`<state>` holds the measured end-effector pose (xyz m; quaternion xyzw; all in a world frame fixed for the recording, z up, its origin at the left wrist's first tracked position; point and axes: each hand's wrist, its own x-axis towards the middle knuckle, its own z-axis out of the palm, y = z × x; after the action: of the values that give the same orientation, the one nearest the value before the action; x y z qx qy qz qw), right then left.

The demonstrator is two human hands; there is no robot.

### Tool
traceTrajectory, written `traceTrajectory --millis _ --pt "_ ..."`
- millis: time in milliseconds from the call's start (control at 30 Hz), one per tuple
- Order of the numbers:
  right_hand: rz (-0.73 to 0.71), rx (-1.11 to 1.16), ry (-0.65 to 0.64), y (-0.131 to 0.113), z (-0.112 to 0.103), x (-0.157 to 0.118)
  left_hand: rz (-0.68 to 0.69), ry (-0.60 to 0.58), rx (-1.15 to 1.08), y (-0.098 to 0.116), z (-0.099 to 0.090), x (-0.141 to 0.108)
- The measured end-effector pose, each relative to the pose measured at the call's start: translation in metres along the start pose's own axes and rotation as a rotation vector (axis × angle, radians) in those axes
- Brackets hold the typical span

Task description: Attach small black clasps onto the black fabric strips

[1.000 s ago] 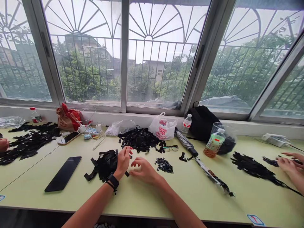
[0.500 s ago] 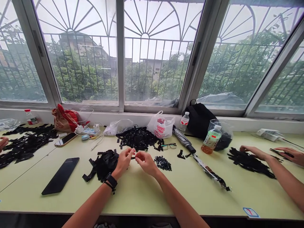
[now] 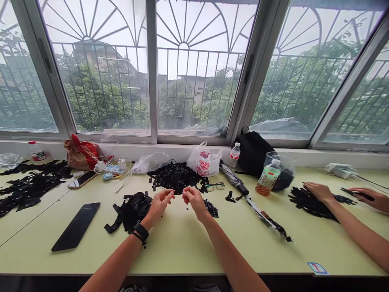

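Many black strips (image 3: 133, 213) lay heaped on the table (image 3: 182, 253), beside the left hand (image 3: 158, 206).
They looked light, limp and prone to tangle, best lifted singly by an end. The right hand (image 3: 195, 204) was just beside the small rings (image 3: 212, 209), probably light, hard and fiddly, best nipped at the rim. Both had fingertips drawn in, well above a firm fist; whether they gripped anything could not be told. Beyond lay a farther heap (image 3: 173, 175).

Black pieces (image 3: 212, 208) partly behind right hand (image 3: 193, 199), co-worker's arm (image 3: 360, 237) cut off, grip of fingers (image 3: 170, 193) unclear
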<state>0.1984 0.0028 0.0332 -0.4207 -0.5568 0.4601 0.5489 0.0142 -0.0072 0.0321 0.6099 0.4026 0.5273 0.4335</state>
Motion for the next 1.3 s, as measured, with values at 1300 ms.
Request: traceTrajectory --millis 1300 --pt "-0.197 -0.563 -0.024 0.005 -0.038 0.01 -0.18 -0.036 -0.464 -0.004 -0.008 0.001"
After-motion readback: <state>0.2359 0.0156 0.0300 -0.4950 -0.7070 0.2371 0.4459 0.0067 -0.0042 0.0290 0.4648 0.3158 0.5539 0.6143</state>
